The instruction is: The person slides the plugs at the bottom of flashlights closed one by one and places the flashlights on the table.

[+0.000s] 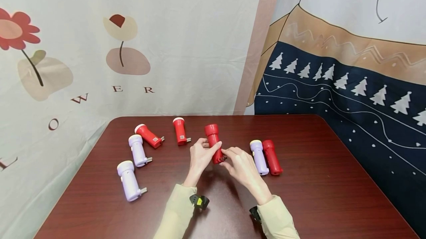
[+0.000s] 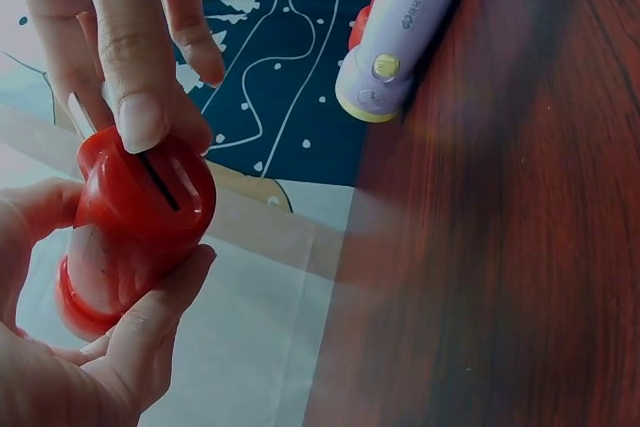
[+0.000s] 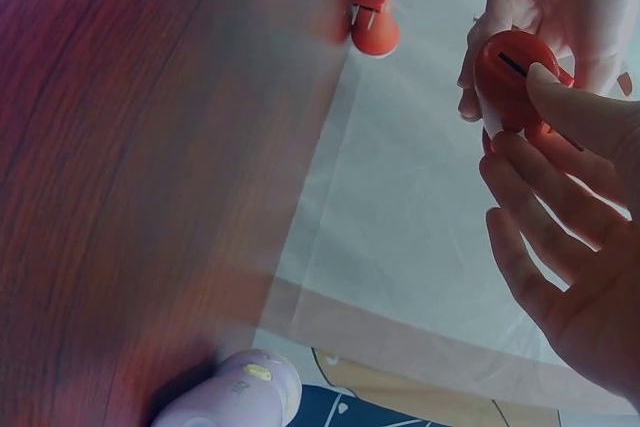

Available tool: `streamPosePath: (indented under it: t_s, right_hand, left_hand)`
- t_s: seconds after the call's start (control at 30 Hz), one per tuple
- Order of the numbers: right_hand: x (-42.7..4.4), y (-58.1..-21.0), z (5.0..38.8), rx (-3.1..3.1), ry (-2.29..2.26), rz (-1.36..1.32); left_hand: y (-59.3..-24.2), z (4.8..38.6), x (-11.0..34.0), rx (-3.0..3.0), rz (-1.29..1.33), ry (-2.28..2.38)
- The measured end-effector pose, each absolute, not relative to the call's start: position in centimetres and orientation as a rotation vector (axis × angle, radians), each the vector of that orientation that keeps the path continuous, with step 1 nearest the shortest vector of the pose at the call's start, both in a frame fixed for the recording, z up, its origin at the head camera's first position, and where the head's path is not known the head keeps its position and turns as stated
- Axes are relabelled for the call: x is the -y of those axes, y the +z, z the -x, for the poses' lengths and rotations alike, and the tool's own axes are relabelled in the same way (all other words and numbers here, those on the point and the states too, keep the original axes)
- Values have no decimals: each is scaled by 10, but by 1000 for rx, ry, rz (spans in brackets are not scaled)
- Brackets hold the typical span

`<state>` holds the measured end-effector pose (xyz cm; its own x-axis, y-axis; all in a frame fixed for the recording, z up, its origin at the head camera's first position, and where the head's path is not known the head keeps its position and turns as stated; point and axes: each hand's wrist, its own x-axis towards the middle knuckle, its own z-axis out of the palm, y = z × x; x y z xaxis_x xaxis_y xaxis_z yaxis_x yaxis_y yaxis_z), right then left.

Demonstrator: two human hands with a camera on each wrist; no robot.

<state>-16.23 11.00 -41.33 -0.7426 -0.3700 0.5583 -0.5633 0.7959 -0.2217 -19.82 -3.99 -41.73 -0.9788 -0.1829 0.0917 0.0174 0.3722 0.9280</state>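
Observation:
My left hand [image 1: 201, 157] grips a red flashlight [image 1: 213, 139] around its body, its wide head tilted up and away. In the left wrist view the slotted base of the red flashlight [image 2: 150, 197] faces the camera, with metal prongs [image 2: 82, 115] at its side. My right hand [image 1: 242, 167] pinches that base end, the thumb beside the black slot. The right wrist view shows the right hand [image 3: 570, 207] with thumb and fingertips at the base of the red flashlight [image 3: 505, 87], the other fingers spread.
Right of the hands, a lavender flashlight [image 1: 259, 157] and a red one [image 1: 272, 157] lie side by side. On the left lie two lavender flashlights [image 1: 138, 151] [image 1: 129, 181] and two red ones [image 1: 148, 136] [image 1: 179, 132], with prongs out. Curtains hang behind the table [image 1: 316, 194].

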Motion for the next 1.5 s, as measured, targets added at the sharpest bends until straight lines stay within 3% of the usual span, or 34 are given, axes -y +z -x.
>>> streamPosePath:
  t_s: [1.5]
  right_hand:
    - [-109,-413,159,2397,382,-665]
  left_hand:
    - [-415,196,30,2464,-191,-1597]
